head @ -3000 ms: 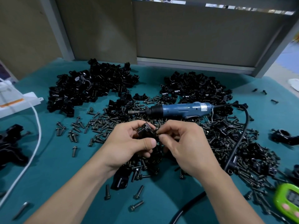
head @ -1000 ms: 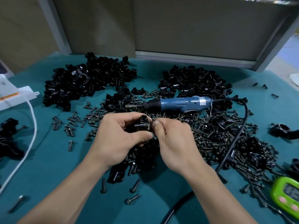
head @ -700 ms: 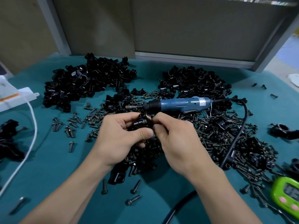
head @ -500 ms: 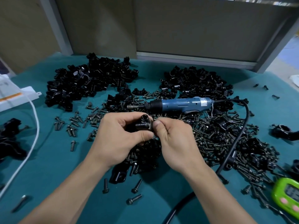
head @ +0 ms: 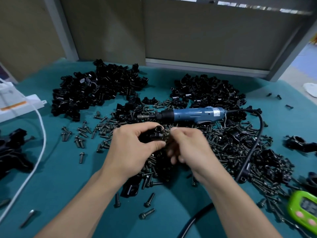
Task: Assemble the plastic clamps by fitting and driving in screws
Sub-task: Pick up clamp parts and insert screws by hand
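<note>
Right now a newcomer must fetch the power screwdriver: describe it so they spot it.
On the teal table, look at the near edge of the far-right clamp pile. The power screwdriver lies there. It alone is blue, with a black cable.

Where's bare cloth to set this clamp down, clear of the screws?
Widest bare cloth lies between the white cable and the left arm. A smaller patch sits between the forearms, by loose screws. Crowded: screws heap from the left hand past the right hand to the black cord, around the screwdriver.

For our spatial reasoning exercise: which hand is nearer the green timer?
Right. The right hand sits up-left of the green timer; the left hand is further left, beyond the right.
</note>
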The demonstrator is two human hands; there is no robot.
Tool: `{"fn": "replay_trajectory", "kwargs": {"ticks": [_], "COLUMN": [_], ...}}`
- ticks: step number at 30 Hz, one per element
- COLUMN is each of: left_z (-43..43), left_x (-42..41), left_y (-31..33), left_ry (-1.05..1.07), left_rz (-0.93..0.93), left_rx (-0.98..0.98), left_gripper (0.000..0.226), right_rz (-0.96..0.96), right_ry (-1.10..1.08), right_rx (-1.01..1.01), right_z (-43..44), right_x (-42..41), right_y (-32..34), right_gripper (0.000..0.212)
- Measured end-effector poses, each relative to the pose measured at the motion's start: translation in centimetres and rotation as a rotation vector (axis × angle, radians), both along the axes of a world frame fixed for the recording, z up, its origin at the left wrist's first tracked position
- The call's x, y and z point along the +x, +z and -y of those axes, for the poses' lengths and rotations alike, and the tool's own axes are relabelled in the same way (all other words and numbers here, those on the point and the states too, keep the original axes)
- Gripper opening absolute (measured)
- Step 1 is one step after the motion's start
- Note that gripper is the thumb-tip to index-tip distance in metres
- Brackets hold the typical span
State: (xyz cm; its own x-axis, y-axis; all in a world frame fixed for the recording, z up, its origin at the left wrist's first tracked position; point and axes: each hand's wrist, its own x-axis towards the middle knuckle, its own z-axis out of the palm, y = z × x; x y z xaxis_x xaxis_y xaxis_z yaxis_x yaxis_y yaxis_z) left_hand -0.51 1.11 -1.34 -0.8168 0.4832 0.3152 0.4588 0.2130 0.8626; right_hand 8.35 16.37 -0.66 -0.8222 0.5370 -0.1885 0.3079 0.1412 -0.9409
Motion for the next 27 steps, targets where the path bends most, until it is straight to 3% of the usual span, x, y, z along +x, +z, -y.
{"fn": "replay_trajectory", "kwargs": {"ticks": [4, 9, 12, 19, 23, 27], "left_z": [0.3, 0.4, 0.4, 1.0, 1.4, 1.6], "left_x": [-1.1, -2.0, -2.1, -2.7, -3.0, -2.9], "left_y": [-0.5, -0.5, -0.4, -0.2, -0.2, -0.1], "left_ry": [0.142, 0.238, 0.241, 0.159, 0.141, 0.153], "left_rz": [0.062, 0.089, 0.112, 0.170, 0.199, 0.231], "left_rx": [0.027, 0.015, 0.025, 0.126, 0.144, 0.173], "left_gripper": [0.040, 0.018, 0.014, 0.017, 0.014, 0.013], "right_rz": [-0.009, 0.134, 0.264, 0.396, 0.375, 0.249], "right_ry": [-0.420, -0.556, -0.623, -0.626, -0.691, -0.732], "right_rx": [-0.299, -0.569, -0.555, -0.393, -0.374, -0.502], "right_z": [-3.0, -5.0, -5.2, -5.7, -6.0, -5.6], "right_x": [-0.9, -3.8, -6.3, -9.1, -9.2, -7.8], "right_y": [1.7, 4.7, 6.0, 5.5, 5.5, 5.5], "right_gripper": [0.025, 0.041, 0.048, 0.037, 0.031, 0.031]}}
